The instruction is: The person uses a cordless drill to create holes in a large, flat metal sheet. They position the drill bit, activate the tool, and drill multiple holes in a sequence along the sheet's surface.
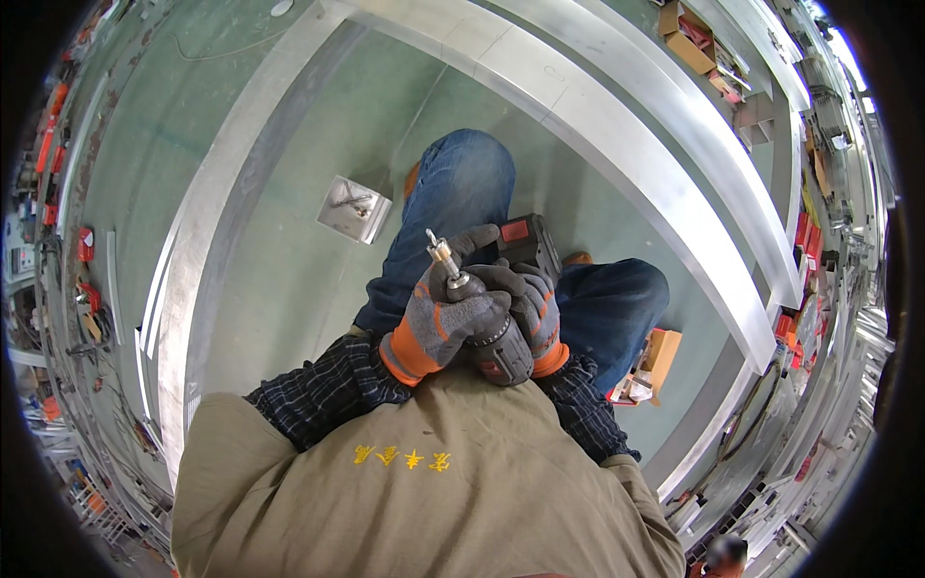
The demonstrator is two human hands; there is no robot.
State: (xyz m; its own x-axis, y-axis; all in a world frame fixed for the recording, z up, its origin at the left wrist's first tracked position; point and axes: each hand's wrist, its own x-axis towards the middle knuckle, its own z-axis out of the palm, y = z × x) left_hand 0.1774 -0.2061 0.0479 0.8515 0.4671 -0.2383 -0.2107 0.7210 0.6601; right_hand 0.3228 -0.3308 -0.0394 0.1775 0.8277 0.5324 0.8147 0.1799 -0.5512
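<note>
A dark cordless drill is held in front of my torso, its battery pointing away from me. My left hand, in a grey and orange work glove, is closed round the chuck end. A metal hole cutter with a pilot drill bit sticks up out of the chuck. My right hand, gloved the same way, is wrapped round the drill's handle. The left fingers partly hide the chuck and the handle. A small square metal box with bits in it lies on the floor beyond my left knee.
Long silver metal profiles form a frame on the green floor round my bent legs. An open cardboard box stands beside my right leg. Another carton lies at the far right. Tools and metal stock line both sides.
</note>
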